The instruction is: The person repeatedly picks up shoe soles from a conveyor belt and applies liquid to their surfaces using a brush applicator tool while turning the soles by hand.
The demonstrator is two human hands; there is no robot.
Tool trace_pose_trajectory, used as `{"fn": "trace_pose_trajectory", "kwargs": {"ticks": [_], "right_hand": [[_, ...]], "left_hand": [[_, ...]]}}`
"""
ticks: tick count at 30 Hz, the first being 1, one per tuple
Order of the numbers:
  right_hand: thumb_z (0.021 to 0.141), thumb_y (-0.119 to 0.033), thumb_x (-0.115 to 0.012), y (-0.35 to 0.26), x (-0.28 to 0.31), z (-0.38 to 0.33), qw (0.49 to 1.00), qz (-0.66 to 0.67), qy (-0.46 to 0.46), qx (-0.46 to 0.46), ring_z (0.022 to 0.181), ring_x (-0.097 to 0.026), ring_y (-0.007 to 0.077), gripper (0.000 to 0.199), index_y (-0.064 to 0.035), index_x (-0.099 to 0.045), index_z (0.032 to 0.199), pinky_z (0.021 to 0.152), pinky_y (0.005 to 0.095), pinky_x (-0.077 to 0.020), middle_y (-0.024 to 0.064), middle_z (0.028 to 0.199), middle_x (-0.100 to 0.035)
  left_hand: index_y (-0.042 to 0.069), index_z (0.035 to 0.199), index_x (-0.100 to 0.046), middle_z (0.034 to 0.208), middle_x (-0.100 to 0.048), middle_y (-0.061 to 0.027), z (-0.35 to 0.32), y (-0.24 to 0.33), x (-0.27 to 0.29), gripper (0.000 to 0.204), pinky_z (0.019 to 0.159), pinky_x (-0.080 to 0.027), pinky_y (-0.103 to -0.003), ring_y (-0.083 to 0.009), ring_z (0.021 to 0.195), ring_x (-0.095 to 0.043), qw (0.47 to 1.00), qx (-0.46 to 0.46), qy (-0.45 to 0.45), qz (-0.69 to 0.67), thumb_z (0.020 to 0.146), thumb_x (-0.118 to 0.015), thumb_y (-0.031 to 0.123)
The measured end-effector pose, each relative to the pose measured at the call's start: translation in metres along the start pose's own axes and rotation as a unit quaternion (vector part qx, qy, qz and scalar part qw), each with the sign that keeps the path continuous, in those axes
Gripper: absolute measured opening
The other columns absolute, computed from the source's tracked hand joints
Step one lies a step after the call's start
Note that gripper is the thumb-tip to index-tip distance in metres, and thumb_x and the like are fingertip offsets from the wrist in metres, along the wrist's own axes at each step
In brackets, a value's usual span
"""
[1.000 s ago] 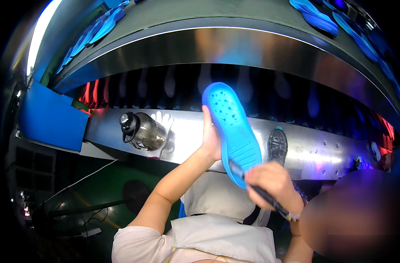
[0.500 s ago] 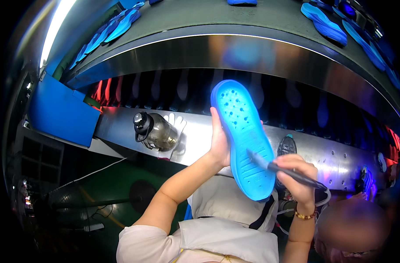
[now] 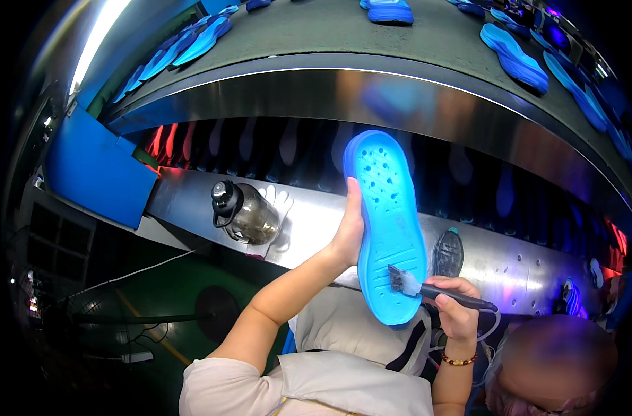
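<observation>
A bright blue shoe sole is held up at a slant, its hollow side with holes and ridges facing me. My left hand grips its left edge, the thumb along the rim and the other fingers hidden behind. In my right hand is a brush with a black handle and a thin pale tube running from its end. The bristles touch the ridged part in the lower half of the sole. Beyond the sole, a dark sole-shaped piece lies on the metal ledge.
A dark translucent bottle stands on the ledge at left, beside a white glove. Above the ledge runs a grey-green belt carrying several blue soles. Another person is close by at lower right.
The brush has moved down and slightly left on the sole, my right hand going with it. The sole has turned more upright and shifted a little right. Soles on the belt have shifted.
</observation>
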State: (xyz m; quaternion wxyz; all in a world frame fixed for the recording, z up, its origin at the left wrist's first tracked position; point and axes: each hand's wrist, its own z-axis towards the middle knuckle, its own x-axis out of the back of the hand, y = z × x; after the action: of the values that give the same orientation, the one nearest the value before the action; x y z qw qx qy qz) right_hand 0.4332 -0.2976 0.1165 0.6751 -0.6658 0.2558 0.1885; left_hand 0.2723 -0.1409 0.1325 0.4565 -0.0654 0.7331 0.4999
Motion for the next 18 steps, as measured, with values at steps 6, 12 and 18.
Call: {"fn": "trace_pose_trajectory", "kwargs": {"ticks": [6,12,18], "right_hand": [[0.075,0.005,-0.058,0.002,-0.003,-0.004,1.0,0.011,0.009,0.005,0.092,-0.058,0.0282,0.019,0.0088,-0.055,0.093,0.082,0.0396,-0.0497,0.0238,0.1,-0.057],[0.075,0.005,-0.057,0.005,-0.011,-0.004,0.999,0.002,0.029,0.018,0.092,-0.059,0.028,0.019,0.0089,-0.055,0.093,0.081,0.0398,-0.0503,0.0232,0.099,-0.057],[0.081,-0.002,-0.052,0.002,-0.028,0.001,0.99,0.131,0.031,0.046,0.093,-0.059,0.0303,0.021,0.006,-0.051,0.1,0.08,0.0448,-0.0503,0.0234,0.101,-0.057]], "left_hand": [[0.001,0.116,-0.042,0.097,-0.057,-0.0177,0.0,0.003,0.0,0.077,0.078,-0.049,-0.038,-0.0246,0.088,-0.059,0.993,-0.028,-0.018,0.117,0.079,-0.029,0.068],[0.003,0.117,-0.038,0.101,-0.053,-0.0137,0.001,0.009,-0.004,0.066,0.079,-0.047,-0.035,-0.0206,0.091,-0.055,0.981,-0.039,-0.024,0.188,0.08,-0.044,0.057],[0.005,0.137,-0.014,0.136,-0.027,-0.014,-0.021,0.027,-0.033,0.105,0.1,-0.03,-0.04,-0.0257,0.122,-0.034,0.991,-0.016,-0.132,0.005,0.066,-0.027,0.082]]}}
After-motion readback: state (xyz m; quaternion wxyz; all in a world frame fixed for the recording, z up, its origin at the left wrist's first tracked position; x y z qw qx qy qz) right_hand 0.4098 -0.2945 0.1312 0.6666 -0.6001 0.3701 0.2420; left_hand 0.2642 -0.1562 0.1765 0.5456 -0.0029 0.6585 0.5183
